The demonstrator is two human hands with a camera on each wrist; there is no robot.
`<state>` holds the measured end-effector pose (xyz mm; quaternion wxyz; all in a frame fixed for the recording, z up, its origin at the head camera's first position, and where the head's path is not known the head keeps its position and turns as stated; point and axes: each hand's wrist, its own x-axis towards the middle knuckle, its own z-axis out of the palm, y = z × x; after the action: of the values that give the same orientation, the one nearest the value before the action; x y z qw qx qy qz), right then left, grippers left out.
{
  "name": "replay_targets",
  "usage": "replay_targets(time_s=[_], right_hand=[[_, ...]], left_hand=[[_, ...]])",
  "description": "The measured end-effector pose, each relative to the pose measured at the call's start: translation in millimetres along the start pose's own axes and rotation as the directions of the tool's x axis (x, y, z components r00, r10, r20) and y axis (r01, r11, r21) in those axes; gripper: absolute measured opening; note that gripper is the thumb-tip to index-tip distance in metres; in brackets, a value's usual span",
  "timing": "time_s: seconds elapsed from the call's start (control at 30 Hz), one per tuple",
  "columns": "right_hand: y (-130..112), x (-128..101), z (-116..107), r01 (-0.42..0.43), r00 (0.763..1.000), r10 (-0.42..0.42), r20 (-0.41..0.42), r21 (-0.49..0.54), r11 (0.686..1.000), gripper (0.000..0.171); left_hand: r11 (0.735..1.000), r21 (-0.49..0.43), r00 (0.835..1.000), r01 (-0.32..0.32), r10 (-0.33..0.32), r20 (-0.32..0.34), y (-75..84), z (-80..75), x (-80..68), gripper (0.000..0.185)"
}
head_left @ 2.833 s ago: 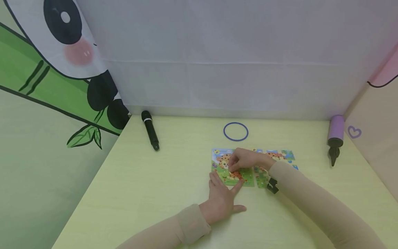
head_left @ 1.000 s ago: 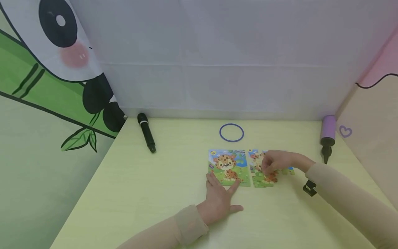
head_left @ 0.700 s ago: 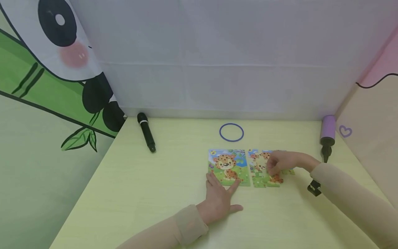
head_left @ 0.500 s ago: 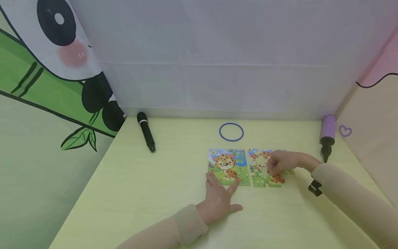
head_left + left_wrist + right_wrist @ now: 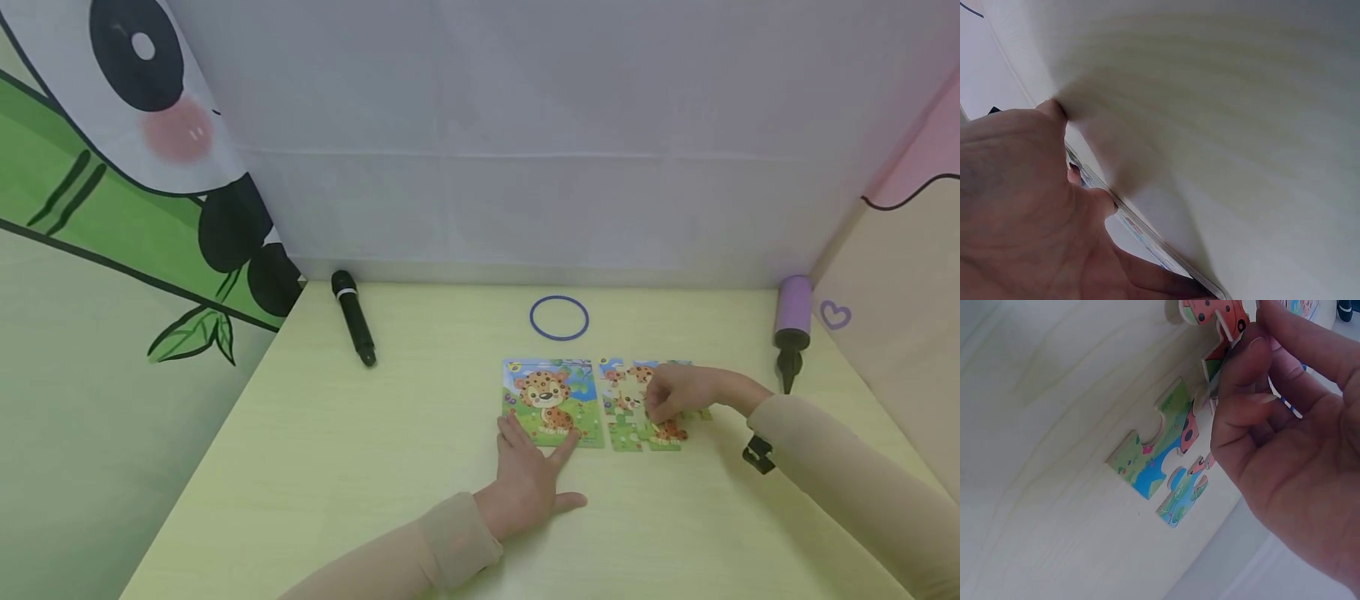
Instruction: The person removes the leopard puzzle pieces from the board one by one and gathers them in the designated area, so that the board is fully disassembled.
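My left hand [image 5: 528, 492] rests with fingers spread straight at the lower edge of a leopard picture board [image 5: 583, 429]. In the left wrist view its fingers [image 5: 1154, 278] touch the board's thin edge. To the right of the board lie loose jigsaw pieces [image 5: 624, 435], partly fitted together. My right hand [image 5: 678, 390] is over them, thumb and fingertips pinching an orange spotted jigsaw piece [image 5: 1235, 314]. Other pieces sit below the fingers in the right wrist view, including a green and blue corner piece [image 5: 1160, 440]. Some pieces are hidden behind the right hand.
A black microphone [image 5: 354, 318] lies at the back left of the pale table [image 5: 337, 467]. Behind the board is a blue ring [image 5: 559, 337]. A purple hand pump [image 5: 793, 321] lies at the back right. A white cloth wall [image 5: 480, 200] closes off the rear.
My right hand has gone from over the picture board to the pieces on its right, then slightly further right. The lower spotted piece has shifted right. My left hand stays at the board.
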<state>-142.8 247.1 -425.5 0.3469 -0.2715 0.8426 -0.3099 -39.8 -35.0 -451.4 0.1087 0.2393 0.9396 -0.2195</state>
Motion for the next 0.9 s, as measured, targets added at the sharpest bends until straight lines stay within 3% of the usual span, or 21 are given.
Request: replay_targets(time_s=[0.47,0.9], right_hand=[[-3.5,-2.8,-2.3,-0.002,1.0,0.002,-0.028,-0.014,1.0,0.017],[-2.2,-3.1,-1.1,-0.002,1.0,0.002,-0.003,0.001,1.0,0.019]], left_hand=[[1.0,0.007,1.0,-0.002,0.002,0.007,-0.3,-2.2,-1.8,0.085],[1.0,-0.002,1.0,-0.005,0.005,-0.002,-0.2,-3.3,-3.6,0.085]])
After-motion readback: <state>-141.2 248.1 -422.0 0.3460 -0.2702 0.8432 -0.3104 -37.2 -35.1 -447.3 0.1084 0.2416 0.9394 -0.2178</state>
